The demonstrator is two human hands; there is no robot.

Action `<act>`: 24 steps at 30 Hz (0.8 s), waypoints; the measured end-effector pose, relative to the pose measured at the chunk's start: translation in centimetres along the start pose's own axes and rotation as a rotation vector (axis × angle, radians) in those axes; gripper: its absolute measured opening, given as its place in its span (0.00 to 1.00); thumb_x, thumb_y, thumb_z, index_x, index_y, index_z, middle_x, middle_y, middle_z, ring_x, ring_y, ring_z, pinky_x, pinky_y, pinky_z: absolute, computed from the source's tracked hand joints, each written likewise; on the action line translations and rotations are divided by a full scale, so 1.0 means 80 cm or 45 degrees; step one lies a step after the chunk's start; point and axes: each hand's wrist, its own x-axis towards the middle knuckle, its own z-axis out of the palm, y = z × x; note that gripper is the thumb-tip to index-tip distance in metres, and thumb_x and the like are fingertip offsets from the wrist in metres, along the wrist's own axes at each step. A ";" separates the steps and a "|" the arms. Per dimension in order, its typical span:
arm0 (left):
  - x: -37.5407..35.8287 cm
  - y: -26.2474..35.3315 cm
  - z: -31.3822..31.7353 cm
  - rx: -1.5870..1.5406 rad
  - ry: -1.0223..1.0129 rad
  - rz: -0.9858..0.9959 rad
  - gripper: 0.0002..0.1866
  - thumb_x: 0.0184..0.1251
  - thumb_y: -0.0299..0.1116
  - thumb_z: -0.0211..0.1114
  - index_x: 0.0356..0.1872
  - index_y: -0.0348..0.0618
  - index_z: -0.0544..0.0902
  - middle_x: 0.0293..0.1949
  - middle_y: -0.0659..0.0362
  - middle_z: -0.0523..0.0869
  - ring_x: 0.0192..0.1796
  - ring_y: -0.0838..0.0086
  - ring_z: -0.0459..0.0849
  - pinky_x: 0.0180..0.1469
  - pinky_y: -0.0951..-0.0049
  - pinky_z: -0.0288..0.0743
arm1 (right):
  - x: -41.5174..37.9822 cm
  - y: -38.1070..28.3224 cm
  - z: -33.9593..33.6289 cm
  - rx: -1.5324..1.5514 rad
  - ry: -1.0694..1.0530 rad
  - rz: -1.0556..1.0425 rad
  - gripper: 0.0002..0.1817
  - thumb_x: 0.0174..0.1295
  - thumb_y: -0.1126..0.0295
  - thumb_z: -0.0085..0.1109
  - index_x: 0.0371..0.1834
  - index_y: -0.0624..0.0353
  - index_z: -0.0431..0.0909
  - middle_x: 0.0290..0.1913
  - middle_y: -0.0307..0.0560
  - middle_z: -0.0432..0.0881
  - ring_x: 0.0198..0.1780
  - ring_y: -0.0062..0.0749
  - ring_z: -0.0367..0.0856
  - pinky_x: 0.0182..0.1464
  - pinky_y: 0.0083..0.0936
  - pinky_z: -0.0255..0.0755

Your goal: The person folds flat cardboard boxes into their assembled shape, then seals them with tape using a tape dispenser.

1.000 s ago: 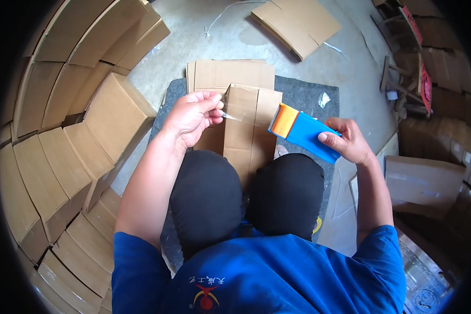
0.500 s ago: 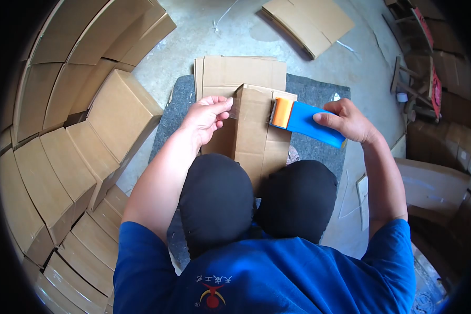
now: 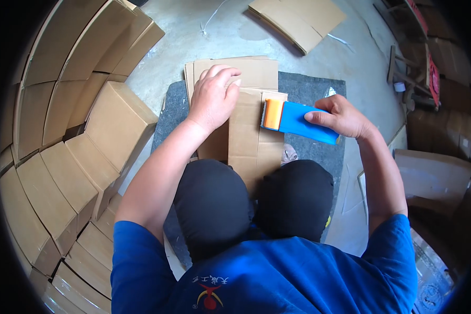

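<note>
A narrow cardboard box [image 3: 244, 133] stands before my knees, its top facing me. My right hand [image 3: 345, 118] is closed round the blue body of a tape dispenser [image 3: 303, 121]. The dispenser's orange head, with its toothed edge, rests on or just over the box's right part. At the box's upper left corner is my left hand [image 3: 214, 99], fingers stretched out and thumb apart; it seems to touch the box edge. Flat cardboard sheets [image 3: 256, 68] lie behind the box, partly covered by that hand.
Under the box lies a dark grey mat [image 3: 319, 91]. Stacked cartons [image 3: 63, 172] rise along the left side. A pile of flat cardboard [image 3: 298, 21] lies on the concrete floor ahead. At the right are a wooden stool [image 3: 411, 76] and more cardboard [image 3: 432, 175].
My left hand has gone from a pinch beside the box, holding clear tape, to outstretched fingers farther up at the box's corner. The tape dispenser stays at nearly the same place on the box.
</note>
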 end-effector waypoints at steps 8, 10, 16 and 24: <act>0.043 0.005 0.027 -0.092 -0.715 -0.047 0.21 0.65 0.53 0.66 0.48 0.50 0.88 0.50 0.55 0.85 0.59 0.60 0.80 0.64 0.61 0.71 | -0.001 0.004 0.000 -0.099 0.010 -0.020 0.34 0.59 0.37 0.62 0.29 0.66 0.86 0.22 0.48 0.82 0.25 0.28 0.81 0.31 0.30 0.76; 0.041 -0.002 0.025 -0.055 -0.713 -0.007 0.20 0.66 0.52 0.66 0.48 0.49 0.88 0.50 0.55 0.85 0.59 0.60 0.80 0.64 0.61 0.71 | 0.001 0.002 0.000 -0.124 0.000 -0.057 0.35 0.59 0.37 0.62 0.30 0.67 0.86 0.22 0.51 0.83 0.26 0.32 0.83 0.33 0.31 0.77; 0.039 -0.003 0.025 0.019 -0.648 0.030 0.15 0.65 0.46 0.69 0.43 0.47 0.88 0.47 0.55 0.86 0.55 0.58 0.82 0.59 0.60 0.75 | 0.009 -0.011 -0.004 -0.207 -0.019 -0.033 0.34 0.58 0.38 0.62 0.30 0.66 0.86 0.22 0.52 0.83 0.27 0.35 0.83 0.35 0.31 0.78; 0.045 -0.002 0.034 -0.306 -0.709 -0.248 0.10 0.63 0.39 0.73 0.36 0.43 0.88 0.41 0.57 0.83 0.45 0.68 0.82 0.52 0.68 0.77 | -0.013 0.038 -0.039 -0.184 -0.048 -0.006 0.33 0.56 0.39 0.64 0.29 0.66 0.86 0.23 0.48 0.82 0.28 0.28 0.82 0.34 0.29 0.77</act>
